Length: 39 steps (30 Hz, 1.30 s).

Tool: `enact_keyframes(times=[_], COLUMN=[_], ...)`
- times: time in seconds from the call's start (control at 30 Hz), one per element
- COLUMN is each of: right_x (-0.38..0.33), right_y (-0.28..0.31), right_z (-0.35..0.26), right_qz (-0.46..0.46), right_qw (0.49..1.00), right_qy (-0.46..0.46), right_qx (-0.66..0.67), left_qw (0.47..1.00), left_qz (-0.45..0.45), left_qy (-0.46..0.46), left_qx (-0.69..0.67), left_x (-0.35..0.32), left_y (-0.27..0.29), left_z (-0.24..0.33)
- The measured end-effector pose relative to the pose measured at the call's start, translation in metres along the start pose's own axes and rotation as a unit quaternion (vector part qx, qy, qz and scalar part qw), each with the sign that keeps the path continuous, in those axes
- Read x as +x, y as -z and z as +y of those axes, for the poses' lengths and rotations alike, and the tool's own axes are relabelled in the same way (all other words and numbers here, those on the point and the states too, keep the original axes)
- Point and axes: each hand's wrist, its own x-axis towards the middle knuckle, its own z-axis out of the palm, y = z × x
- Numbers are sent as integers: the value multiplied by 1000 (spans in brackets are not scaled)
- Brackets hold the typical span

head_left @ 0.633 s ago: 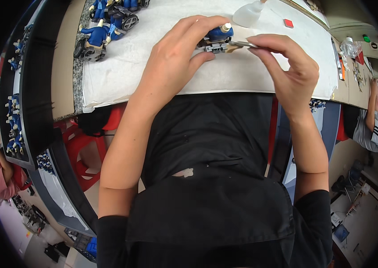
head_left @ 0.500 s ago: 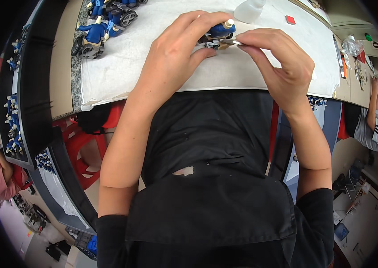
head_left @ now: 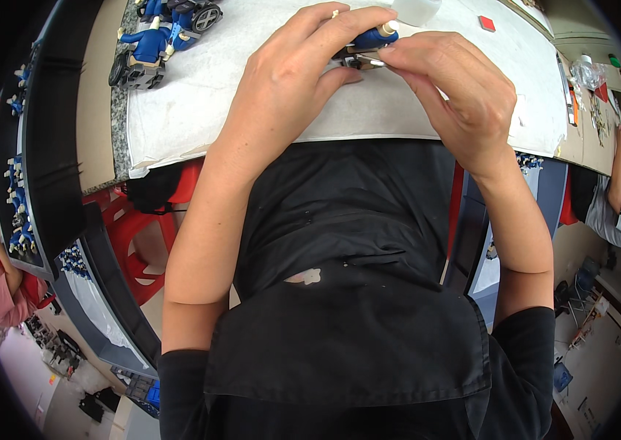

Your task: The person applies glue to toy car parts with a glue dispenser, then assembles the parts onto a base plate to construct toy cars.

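Pinching a small blue toy figure [head_left: 366, 45], the left hand [head_left: 292, 77] and right hand [head_left: 457, 92] meet fingertip to fingertip.

Toy vehicles [head_left: 160, 40] lie on the table's cloth [head_left: 200, 103], left of both hands' small toy [head_left: 365, 48]

Blue and cream toy figure [head_left: 366, 44]; white table cover [head_left: 200, 88]; black apron [head_left: 347, 323]; small red square [head_left: 486, 23].

The little blue toy [head_left: 366, 45] looks like glossy moulded plastic with a shiny metal bit poking out. The work table [head_left: 200, 88] has a matt white cloth-like cover, slightly wrinkled. The toy cars [head_left: 156, 40] are the same glossy plastic, with matt black tyres.
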Motion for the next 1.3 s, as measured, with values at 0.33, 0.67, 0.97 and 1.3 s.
enact_keyframes(times=[0.33,0.67,0.97,1.3], right_x=[0,2,9,17], right_y=[-1,-3,0,0], right_z=[2,-5,-1,-4], right_qz=[-4,-10,16,-33], right_qw=[1000,999,1000,998], right_qy=[7,-35,18,3], right_qx=[-5,-14,-20,-46], left_qw=[1000,1000,996,992], left_qz=[-6,-10,90,115], left_qy=[-9,7,-3,40], left_qx=[15,4,-12,-25], left_x=[2,2,-2,-5], left_y=[2,2,-17,-24], left_z=[3,2,-1,1])
